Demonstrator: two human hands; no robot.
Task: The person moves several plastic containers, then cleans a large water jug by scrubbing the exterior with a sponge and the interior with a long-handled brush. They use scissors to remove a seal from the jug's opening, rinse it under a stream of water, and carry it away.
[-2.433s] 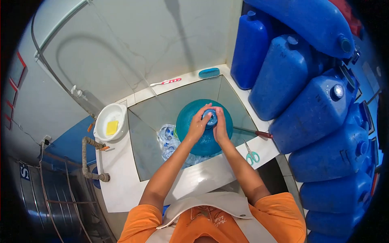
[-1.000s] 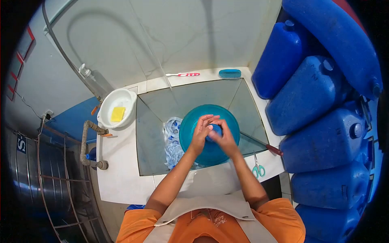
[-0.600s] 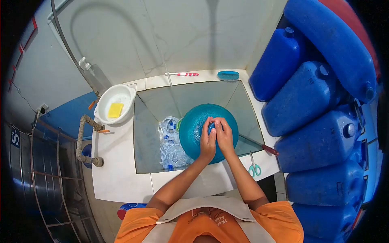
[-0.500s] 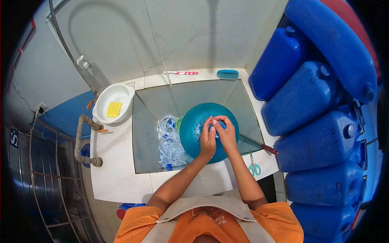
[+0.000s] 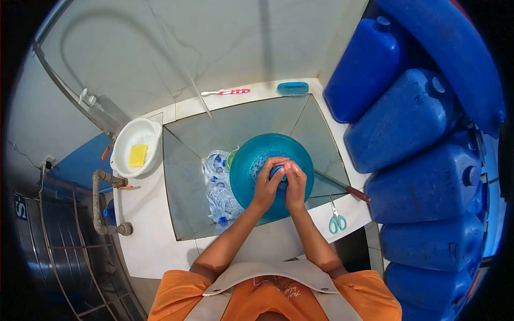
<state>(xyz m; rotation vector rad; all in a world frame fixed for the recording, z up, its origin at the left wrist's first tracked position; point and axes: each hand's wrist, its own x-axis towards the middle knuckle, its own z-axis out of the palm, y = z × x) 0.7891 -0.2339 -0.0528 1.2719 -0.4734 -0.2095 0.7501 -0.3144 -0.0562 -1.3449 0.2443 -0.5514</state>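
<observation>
A large round teal water jug (image 5: 292, 147), wet with droplets, stands in the sink (image 5: 187, 211) and is seen from above. At its top centre shows a blue cap (image 5: 277, 170), partly covered by my fingers. My left hand (image 5: 265, 187) is curled round the left side of the cap. From the right, my right hand (image 5: 295, 184) closes round it too, with the fingertips of both hands meeting above. Clear plastic caps or cups (image 5: 220, 195), some with blue parts, are heaped left of the jug. A green ring-like piece (image 5: 231, 159) peeks out beside them.
On the counter are a white basin (image 5: 124, 160) with a yellow sponge (image 5: 138, 155), a pump bottle (image 5: 107, 109), a toothbrush (image 5: 230, 92), a blue brush (image 5: 293, 88) and scissors (image 5: 337, 222). A brown-handled tool (image 5: 357, 193) crosses the rim. Blue jerrycans (image 5: 399, 123) line the right side.
My hands have drawn closer round the cap, and more of its blue now shows between them. The whole view has shifted slightly; the jug remains in the sink.
</observation>
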